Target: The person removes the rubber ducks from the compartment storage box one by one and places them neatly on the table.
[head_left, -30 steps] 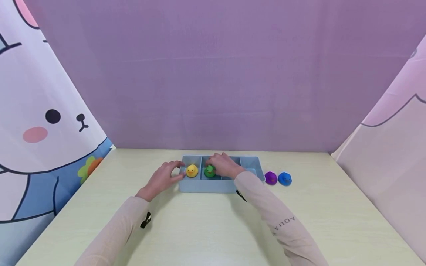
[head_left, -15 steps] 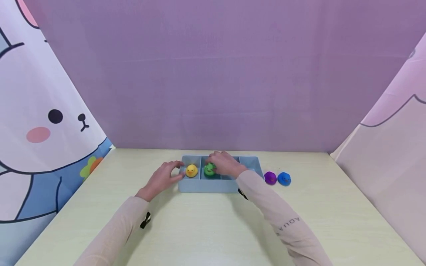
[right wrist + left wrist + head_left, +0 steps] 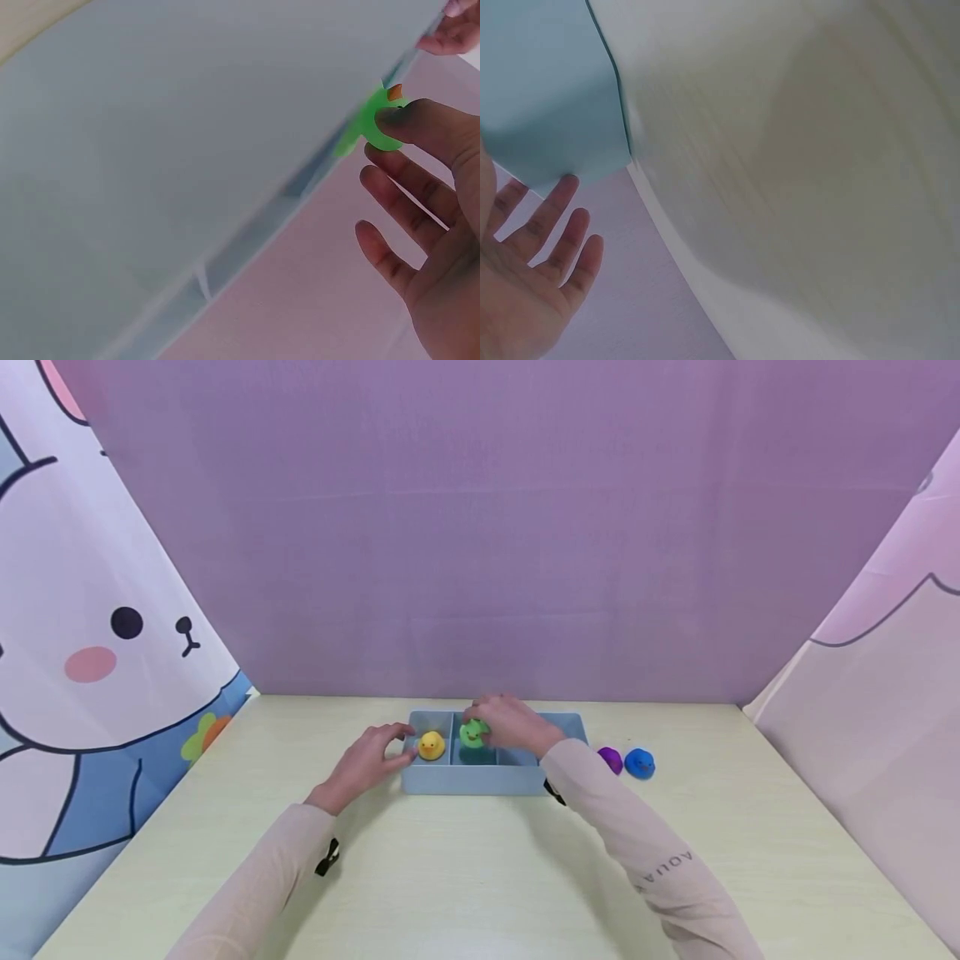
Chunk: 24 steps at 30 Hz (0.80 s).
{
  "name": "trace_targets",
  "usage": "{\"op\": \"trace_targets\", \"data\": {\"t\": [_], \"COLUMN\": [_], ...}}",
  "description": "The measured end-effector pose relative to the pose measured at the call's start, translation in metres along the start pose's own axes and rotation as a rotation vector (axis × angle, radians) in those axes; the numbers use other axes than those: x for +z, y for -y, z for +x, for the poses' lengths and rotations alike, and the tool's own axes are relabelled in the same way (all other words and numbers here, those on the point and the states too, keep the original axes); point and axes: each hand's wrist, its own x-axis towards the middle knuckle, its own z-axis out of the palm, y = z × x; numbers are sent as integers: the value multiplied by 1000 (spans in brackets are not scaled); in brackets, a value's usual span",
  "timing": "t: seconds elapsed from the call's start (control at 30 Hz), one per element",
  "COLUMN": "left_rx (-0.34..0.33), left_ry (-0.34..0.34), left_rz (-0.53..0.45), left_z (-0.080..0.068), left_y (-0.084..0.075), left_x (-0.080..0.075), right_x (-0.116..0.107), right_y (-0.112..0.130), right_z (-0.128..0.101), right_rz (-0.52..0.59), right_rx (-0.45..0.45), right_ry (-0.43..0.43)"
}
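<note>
Right hand (image 3: 512, 725) pinches the green duck (image 3: 473, 732) above the tray (image 3: 480, 778) near the table's far edge. Left hand (image 3: 367, 758), fingers relaxed, touches the tray's left end beside the yellow duck (image 3: 431, 745).

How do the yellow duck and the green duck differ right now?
The yellow duck sits untouched in the tray's leftmost compartment; the green duck is pinched by the right hand, raised over the second compartment. Colours differ. They look alike in shape and size.
</note>
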Motion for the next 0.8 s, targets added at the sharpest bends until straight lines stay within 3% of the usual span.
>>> {"op": "trace_targets", "data": {"t": [0.4, 0.8], "left_rx": [11, 21], "left_ry": [-12, -27], "left_rz": [-9, -16], "left_z": [0, 0], "left_y": [1, 3], "left_x": [0, 2], "right_x": [-21, -26], "right_y": [-2, -10], "right_z": [-15, -34], "right_rz": [-29, -61], "right_rx": [-38, -30], "right_ry": [-71, -77]}}
